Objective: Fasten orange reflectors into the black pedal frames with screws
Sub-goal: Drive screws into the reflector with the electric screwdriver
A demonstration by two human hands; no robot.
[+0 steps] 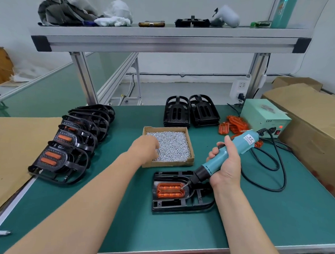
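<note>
bare l hand (145, 148); bare r hand (226, 166)

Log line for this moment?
left hand: fingers in cardboard box of silver screws | right hand: grips teal electric screwdriver | bit: on orange reflector seated in black pedal frame

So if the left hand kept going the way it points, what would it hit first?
Probably the pile of screws in the cardboard box; the left hand reaches over its left edge, depth unclear.

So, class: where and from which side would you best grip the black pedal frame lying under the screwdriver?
Probably by the left edge of the pedal frame, coming from the left: it lies flat, and the screwdriver and right hand crowd its looped right end.
</note>
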